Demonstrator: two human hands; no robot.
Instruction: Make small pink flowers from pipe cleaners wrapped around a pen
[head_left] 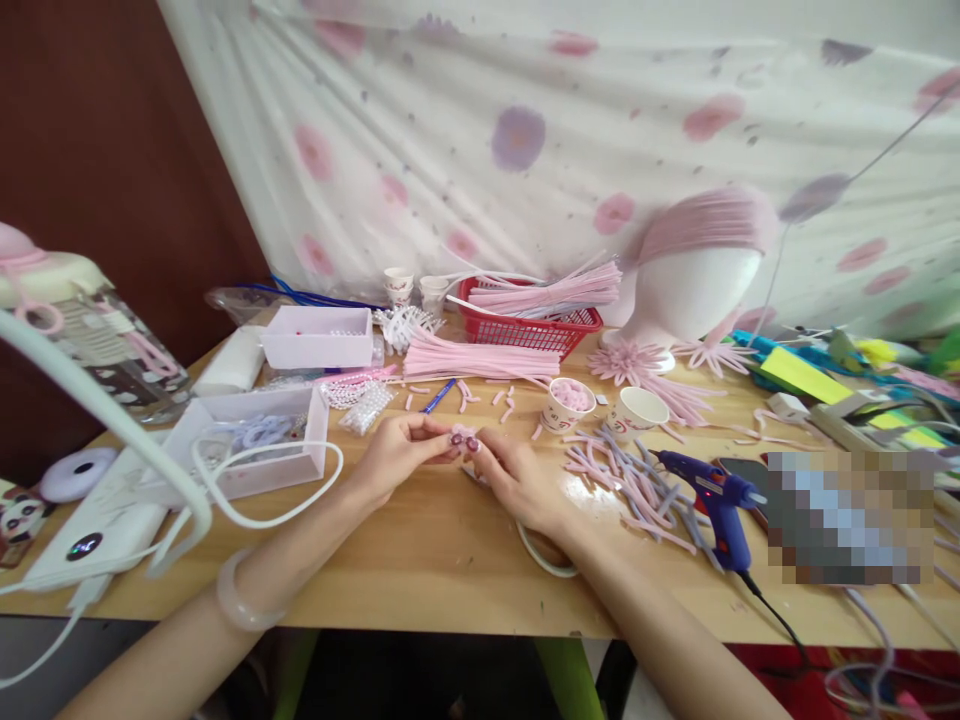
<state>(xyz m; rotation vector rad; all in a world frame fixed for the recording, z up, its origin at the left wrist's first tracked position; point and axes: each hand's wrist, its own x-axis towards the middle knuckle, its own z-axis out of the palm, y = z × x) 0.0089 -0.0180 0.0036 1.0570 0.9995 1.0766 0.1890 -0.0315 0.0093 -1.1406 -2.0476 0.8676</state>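
My left hand (405,450) and my right hand (517,475) meet above the middle of the table, thumbs side by side. Between their fingertips they pinch a small pink pipe cleaner piece (463,431), mostly hidden by the fingers. Just beyond lie short cut pink pieces and a blue pen (439,396). A paper cup (568,406) filled with pink pieces stands past my right hand, beside a second paper cup (638,412). Right of that hand is a heap of pink and grey-violet pipe cleaner lengths (630,480).
A blue glue gun (712,500) lies at the right, its cord running off the front edge. Behind are a pink pipe cleaner bundle (480,360), a red basket (525,328) and a foam head (694,280). White boxes (259,480) and a white cable (262,520) are on the left.
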